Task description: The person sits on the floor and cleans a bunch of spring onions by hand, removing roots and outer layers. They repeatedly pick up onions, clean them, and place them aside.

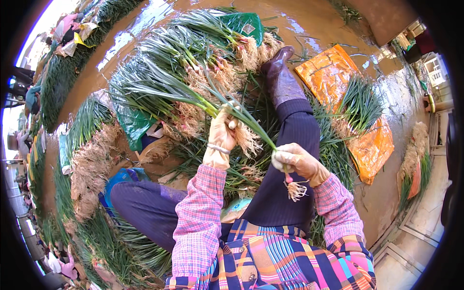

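Observation:
A bunch of leafy green garlic plants (197,97) is gripped in my left hand (223,132), its long leaves pointing to the upper left and its pale roots (247,140) hanging to the right of the hand. My right hand (295,161) pinches a single green garlic plant (253,124) low on its stem. That plant's small pink bulb (289,178) and whitish roots (297,190) stick out below my fingers, while its leaves reach up past my left hand. Both hands are above my lap, a little apart, and have soil-stained, pale coverings that look like thin gloves.
Bundled plants with roots (195,76) lie in an arc ahead, beside a green plastic sheet (243,27). Loose plants (250,174) lie between my legs. Another bundle (360,105) rests on orange plastic sheeting (371,148) at right. Root-on rows (90,166) line the left. The brown floor (377,203) looks wet.

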Demonstrator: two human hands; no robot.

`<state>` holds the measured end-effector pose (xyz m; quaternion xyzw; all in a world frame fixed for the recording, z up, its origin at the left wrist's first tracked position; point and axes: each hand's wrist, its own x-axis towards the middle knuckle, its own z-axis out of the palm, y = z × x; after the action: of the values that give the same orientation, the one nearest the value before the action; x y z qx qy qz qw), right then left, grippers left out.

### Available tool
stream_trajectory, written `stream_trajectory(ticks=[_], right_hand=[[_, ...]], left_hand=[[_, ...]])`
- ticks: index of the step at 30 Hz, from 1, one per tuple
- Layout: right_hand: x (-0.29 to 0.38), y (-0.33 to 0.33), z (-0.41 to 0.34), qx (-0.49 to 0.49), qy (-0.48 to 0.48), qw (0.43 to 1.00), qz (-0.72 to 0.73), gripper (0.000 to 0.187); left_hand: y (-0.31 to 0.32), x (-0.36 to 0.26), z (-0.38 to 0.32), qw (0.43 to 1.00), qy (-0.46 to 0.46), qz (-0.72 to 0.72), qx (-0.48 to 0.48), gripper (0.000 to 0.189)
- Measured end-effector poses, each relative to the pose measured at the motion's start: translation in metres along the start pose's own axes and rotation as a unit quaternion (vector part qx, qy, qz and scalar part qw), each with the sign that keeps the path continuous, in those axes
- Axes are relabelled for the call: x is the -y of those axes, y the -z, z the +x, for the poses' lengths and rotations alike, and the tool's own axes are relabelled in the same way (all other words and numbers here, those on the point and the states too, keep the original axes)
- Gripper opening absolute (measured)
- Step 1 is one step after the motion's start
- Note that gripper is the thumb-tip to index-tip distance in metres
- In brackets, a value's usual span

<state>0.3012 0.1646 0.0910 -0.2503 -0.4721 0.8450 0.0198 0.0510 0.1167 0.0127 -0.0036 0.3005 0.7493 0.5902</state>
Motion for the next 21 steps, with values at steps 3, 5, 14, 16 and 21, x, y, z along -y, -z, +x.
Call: stream_trajectory(ticks=[3, 5, 14, 16, 21], right_hand=[[-0.006, 0.023, -0.029, -0.064, 0.014, 0.998, -0.012, 0.036], [-0.009, 0.045, -0.053, -0.103, 0.041, 0.994, -0.006, 0.037], [-0.017, 0.127, -0.123, -0.38, 0.19, 0.905, -0.013, 0.03], [-0.024, 0.17, -0.133, -0.488, 0.153, 0.852, -0.111, 0.03], [-0.013, 0.297, -0.136, -0.603, 0.111, 0.746, -0.259, 0.039]], left_hand=[[0.008, -0.022, 0.011, 0.998, -0.022, 0.001, -0.062, 0.026], [0.016, -0.04, 0.016, 0.997, -0.052, 0.013, -0.063, 0.028], [0.036, -0.103, -0.011, 0.996, -0.067, 0.059, 0.016, 0.036], [0.038, -0.107, -0.024, 0.992, -0.082, 0.088, 0.023, 0.034], [0.06, -0.105, -0.041, 0.998, -0.057, 0.028, -0.017, 0.029]])
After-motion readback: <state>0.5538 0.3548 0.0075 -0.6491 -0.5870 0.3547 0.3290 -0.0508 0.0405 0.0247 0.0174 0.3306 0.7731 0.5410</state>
